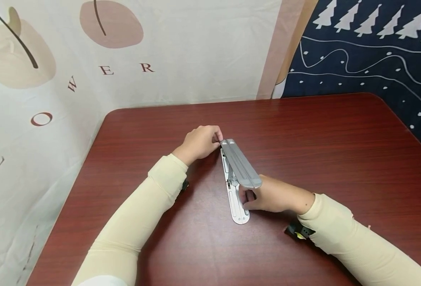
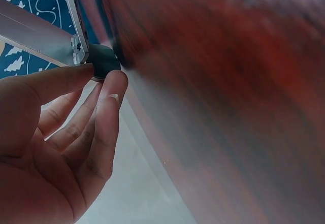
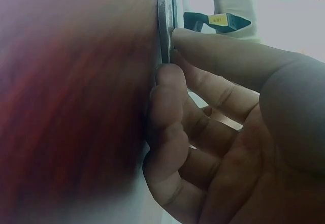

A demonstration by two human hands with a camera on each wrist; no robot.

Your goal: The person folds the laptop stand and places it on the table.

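A silver folding laptop stand (image 1: 241,163) is on the table in the head view, its upper arms tilted up from a flat lower bar (image 1: 233,201). My left hand (image 1: 200,143) pinches the far hinged end. In the left wrist view, thumb and fingertips (image 2: 118,82) meet at a dark rounded end piece (image 2: 105,60) of the stand. My right hand (image 1: 276,194) is at the near part, partly hidden by the raised arms. The right wrist view shows its thumb and curled fingers (image 3: 171,76) pinching the edge of a thin metal bar (image 3: 166,23), close to the tabletop.
A reddish-brown wooden table (image 1: 142,127) lies under both hands. Behind it hang a pale printed cloth (image 1: 203,47) and a dark blue cloth (image 1: 360,59) with white trees. Dark straps (image 1: 299,230) show near the wrists.
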